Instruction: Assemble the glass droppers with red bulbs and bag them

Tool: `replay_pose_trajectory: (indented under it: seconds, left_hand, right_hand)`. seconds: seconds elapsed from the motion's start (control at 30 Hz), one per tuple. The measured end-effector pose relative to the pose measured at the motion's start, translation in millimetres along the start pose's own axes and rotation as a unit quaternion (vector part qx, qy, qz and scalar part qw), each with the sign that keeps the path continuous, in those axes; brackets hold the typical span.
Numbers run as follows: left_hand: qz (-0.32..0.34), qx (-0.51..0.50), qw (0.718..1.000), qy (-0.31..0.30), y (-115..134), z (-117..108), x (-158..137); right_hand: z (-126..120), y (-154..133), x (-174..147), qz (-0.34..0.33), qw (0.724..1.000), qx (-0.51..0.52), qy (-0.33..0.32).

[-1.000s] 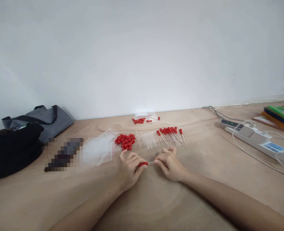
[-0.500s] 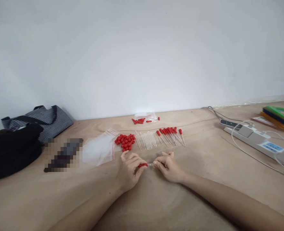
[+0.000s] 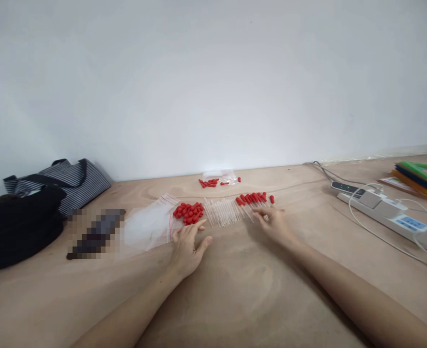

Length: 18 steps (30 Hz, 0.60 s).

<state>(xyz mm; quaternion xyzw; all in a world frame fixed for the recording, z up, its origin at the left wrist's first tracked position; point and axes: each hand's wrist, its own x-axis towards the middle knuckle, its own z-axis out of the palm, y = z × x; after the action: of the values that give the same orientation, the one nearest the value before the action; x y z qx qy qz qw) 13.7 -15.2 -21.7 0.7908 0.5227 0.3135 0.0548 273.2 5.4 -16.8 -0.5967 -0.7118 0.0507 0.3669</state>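
Note:
My left hand (image 3: pixel 188 249) rests low over the table with its fingers spread, holding nothing. Its fingertips are just in front of a pile of red rubber bulbs (image 3: pixel 188 212). My right hand (image 3: pixel 277 226) reaches to the row of droppers, its thumb and fingertips pinched at the thin clear tube of a red-bulbed dropper (image 3: pixel 240 201) at the row's left end. The other finished droppers (image 3: pixel 256 197) lie side by side, their lower tubes partly hidden by that hand. Between pile and droppers, bare clear tubes (image 3: pixel 222 212) lie in a row.
Clear zip bags (image 3: pixel 148 227) lie left of the bulbs. Smaller red bulbs (image 3: pixel 209 183) and a clear bag (image 3: pixel 219 175) are near the wall. A power strip (image 3: pixel 391 212) with cables stands right; a striped bag (image 3: pixel 79 186) and black cloth bag (image 3: pixel 21 224) sit left.
My hands have moved apart. The left has let go of the red bulb and opened; the right has carried the dropper forward and right to the row.

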Motion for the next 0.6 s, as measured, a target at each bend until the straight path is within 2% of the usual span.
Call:
replay_pose_trajectory:
  seconds: [0.07,0.13,0.37,0.6]
  left_hand:
    - [-0.008,0.004,1.0,-0.011,-2.0,0.4,1.3]
    - [-0.004,0.01,1.0,-0.021,-1.5,0.5,2.0]
    - [0.002,0.034,0.999,-0.019,0.5,-0.5,1.1]
    - [0.014,0.05,0.999,0.013,1.0,0.7,0.3]
  right_hand:
    - [4.4,7.6,10.5,0.072,0.996,-0.031,0.047]
    - [10.6,9.0,18.9,0.095,0.992,-0.065,0.059]
    - [32.5,2.9,29.9,0.093,0.981,-0.167,0.027]
    - [32.4,4.4,32.5,0.083,0.983,-0.161,0.024]
